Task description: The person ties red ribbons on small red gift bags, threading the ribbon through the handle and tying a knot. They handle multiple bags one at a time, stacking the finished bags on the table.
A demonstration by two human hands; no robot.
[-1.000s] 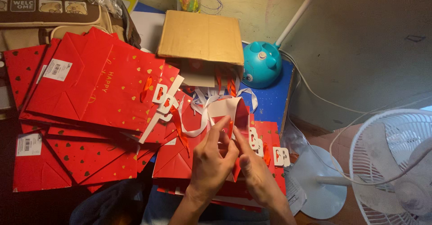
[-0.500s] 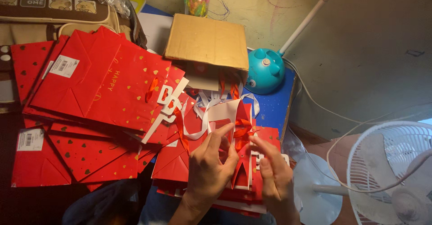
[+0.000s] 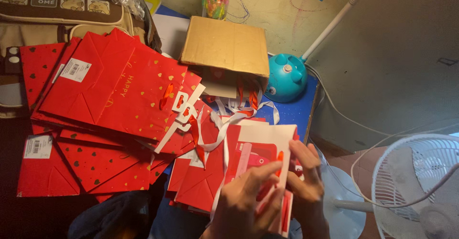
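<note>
**Hands turn the folded bag white side up**

Since the earlier frames, both hands have lifted the red gift bag (image 3: 260, 165) so its white inner face now shows, where red ribbon handles were pinched before. Largest nearby is the fanned stack of red bags (image 3: 110, 100) on the blue table (image 3: 294, 110), then the cardboard box (image 3: 224, 45). The left hand (image 3: 248, 203) clenches the bag's lower edge; the right hand (image 3: 306, 184) grips its right side. Its long axis runs nearly upright, top pointing away. Risk, as I judge it: the ribbon handle (image 3: 215, 129) could snag on neighbouring bags and tear.
</note>
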